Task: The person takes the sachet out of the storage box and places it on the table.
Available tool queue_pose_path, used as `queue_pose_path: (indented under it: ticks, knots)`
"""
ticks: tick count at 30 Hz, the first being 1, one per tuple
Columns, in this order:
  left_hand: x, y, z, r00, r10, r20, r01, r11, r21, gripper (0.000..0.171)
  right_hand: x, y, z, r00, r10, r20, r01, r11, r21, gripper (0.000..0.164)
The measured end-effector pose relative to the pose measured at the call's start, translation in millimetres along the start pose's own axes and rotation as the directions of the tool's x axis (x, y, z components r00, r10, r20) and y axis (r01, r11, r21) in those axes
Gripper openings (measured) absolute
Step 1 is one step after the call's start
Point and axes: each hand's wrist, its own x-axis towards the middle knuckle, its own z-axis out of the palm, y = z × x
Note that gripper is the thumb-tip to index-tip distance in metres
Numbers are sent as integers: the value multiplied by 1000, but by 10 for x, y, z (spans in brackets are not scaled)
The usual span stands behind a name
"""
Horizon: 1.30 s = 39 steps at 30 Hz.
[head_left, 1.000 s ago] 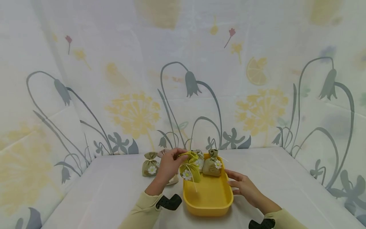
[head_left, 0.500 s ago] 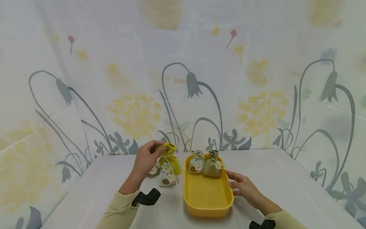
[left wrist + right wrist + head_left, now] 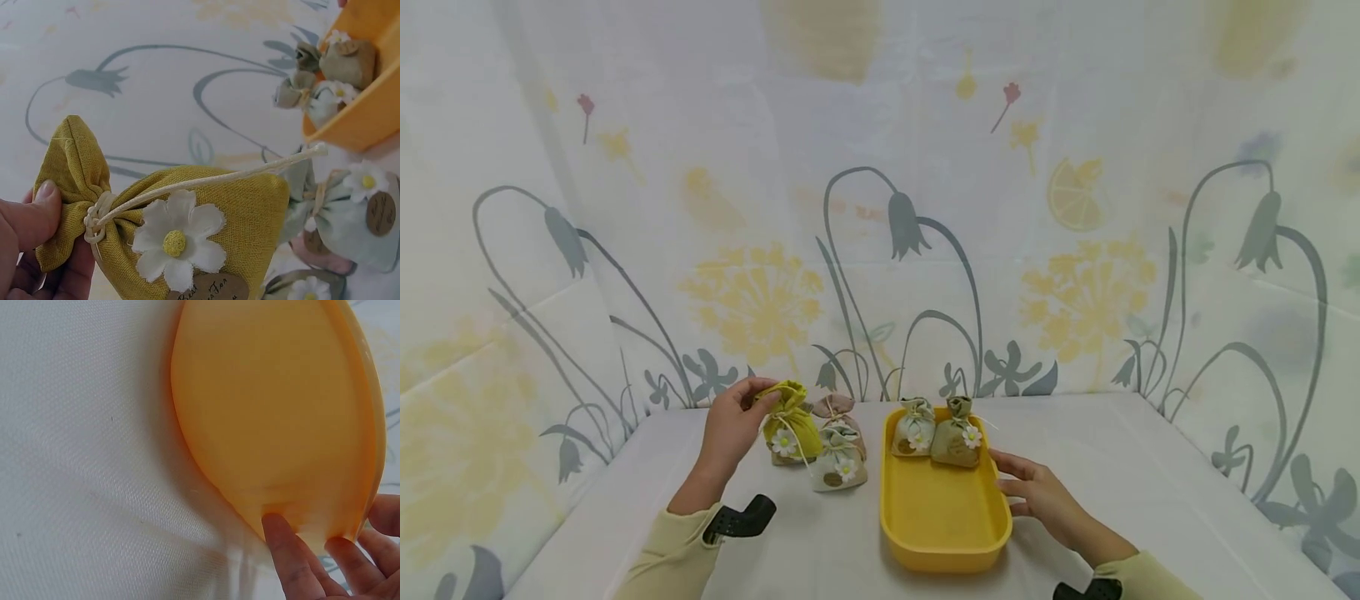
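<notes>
My left hand [image 3: 733, 425] pinches a yellow-green drawstring pouch [image 3: 206, 219] by its gathered top. The pouch has a white cloth daisy and a pale cord, and it hangs at the left of the table group. Behind and below it an olive pouch [image 3: 306, 284] is mostly hidden. Just right of it stand a pale green pouch [image 3: 838, 462] and a pinkish pouch [image 3: 835, 408]. My right hand [image 3: 1037, 496] touches the outer right wall of a yellow tray [image 3: 946, 558] with extended fingers. Inside its far end sit a pale pouch [image 3: 913, 429] and an olive-brown pouch [image 3: 957, 433].
A white cloth [image 3: 1150, 467] covers the table. Close behind the pouches rises a flower-printed curtain [image 3: 880, 208], which also borders the table on both sides.
My left hand has carried the yellow-green pouch leftward from above the tray to the pouches on the table. The right hand stays at the tray's side.
</notes>
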Motion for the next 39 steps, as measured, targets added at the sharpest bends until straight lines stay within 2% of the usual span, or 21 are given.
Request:
queue_pose_path:
  ticks: [10,15,26,31,39]
  knots:
    - [32,-373,64,999,-12,-38,15,997,77,20,-7,21,-4,1000,8,-1,-8,1000,0,54]
    - [46,-556,163,998,-32,-49,36,997,73,19,-9,22,-8,1000,4,-5,-4,1000,-9,53]
    - [12,-901,352,997,-77,-29,79,994,80,17,6,11,5,1000,13,-18,-14,1000,-14,54]
    - [3,-941,367,998,-63,-20,65,994,85,20,16,15,1,1000,15,-26,-15,1000,-27,53]
    - [12,-882,249,996,-78,-33,80,995,52,27,9,29,0,1000,7,-13,-7,1000,-4,54]
